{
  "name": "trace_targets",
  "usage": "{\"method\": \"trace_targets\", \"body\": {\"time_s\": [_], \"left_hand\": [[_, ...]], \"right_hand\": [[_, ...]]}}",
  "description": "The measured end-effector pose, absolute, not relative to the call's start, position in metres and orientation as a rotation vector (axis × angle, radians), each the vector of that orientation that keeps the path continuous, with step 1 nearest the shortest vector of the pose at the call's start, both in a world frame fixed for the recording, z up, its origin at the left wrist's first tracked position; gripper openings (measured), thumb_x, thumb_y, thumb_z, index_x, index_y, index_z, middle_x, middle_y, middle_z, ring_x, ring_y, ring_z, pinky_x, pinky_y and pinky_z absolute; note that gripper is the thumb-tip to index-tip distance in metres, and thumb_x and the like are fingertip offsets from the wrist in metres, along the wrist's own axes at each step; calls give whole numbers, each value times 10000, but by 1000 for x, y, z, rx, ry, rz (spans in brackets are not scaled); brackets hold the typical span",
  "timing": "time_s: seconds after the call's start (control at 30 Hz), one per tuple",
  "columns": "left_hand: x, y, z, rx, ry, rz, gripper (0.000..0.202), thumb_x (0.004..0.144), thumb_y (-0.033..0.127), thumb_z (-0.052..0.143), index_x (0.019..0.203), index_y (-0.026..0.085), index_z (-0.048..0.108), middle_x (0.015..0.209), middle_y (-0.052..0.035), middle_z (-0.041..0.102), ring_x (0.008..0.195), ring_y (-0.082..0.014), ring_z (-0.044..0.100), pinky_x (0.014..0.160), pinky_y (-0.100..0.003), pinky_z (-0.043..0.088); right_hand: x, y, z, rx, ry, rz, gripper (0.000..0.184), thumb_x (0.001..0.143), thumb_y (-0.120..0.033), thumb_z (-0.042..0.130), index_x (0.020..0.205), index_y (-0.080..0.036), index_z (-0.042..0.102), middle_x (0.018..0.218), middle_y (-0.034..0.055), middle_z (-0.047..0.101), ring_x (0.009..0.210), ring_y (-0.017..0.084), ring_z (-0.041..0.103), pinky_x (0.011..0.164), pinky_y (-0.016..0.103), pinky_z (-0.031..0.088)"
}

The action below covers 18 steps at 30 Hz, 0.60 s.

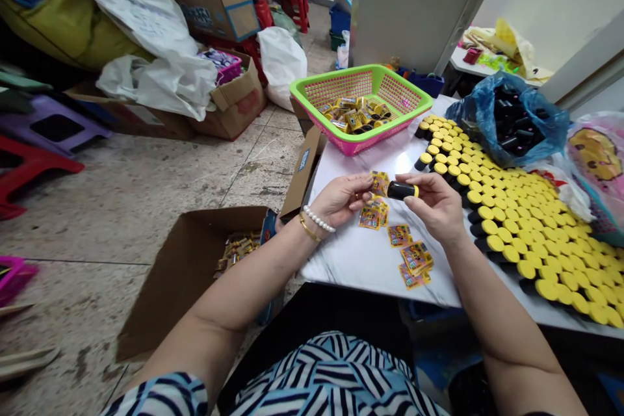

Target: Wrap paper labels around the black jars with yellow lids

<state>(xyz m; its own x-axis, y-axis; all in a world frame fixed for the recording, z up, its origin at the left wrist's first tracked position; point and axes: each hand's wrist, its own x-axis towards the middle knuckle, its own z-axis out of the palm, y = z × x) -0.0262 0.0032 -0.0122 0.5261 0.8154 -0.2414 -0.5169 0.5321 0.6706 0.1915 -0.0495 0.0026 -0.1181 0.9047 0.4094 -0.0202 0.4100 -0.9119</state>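
Between thumb and fingers my right hand (436, 203) grips a small black bottle (402, 190) with a yellow cap, lying level above the table. My left hand (344, 198) pinches a yellow printed label (379, 183) close to the bottle's black end. More printed labels (373, 214) lie just below my left hand, and another loose group of labels (416, 258) rests nearer the table's front edge. To the right stand many yellow-capped black bottles (526, 208), packed in slanting rows. Beyond my hands, a green and pink basket (316, 86) holds several labelled bottles (358, 114).
A blue plastic bag (470, 110) of black pieces sits at the table's back right. On the floor at my left, an open cardboard box (170, 286) contains labelled bottles. The white table (336, 260) ends in front of my body. Stools, sacks and cartons stand further left.
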Motion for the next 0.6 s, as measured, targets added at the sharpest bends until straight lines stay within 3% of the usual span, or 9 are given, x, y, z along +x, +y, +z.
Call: {"method": "trace_targets", "body": {"time_s": [0.3, 0.6], "left_hand": [[-25, -1, -10, 652, 588, 830, 178, 808, 164, 824, 886, 30, 736, 742, -52, 641, 519, -28, 495, 355, -110, 239], [-24, -5, -14, 733, 582, 865, 308, 740, 291, 907, 882, 60, 761, 767, -67, 669, 581, -59, 530, 399, -148, 256]], "right_hand": [[190, -54, 3, -955, -1498, 977, 269, 856, -251, 825, 1071, -238, 663, 1248, 103, 768, 1167, 250, 746, 1055, 446, 597], [188, -55, 0, -1096, -1590, 718, 273, 841, -247, 809, 1074, -247, 666, 1072, 30, 763, 944, 179, 762, 898, 338, 646]]}}
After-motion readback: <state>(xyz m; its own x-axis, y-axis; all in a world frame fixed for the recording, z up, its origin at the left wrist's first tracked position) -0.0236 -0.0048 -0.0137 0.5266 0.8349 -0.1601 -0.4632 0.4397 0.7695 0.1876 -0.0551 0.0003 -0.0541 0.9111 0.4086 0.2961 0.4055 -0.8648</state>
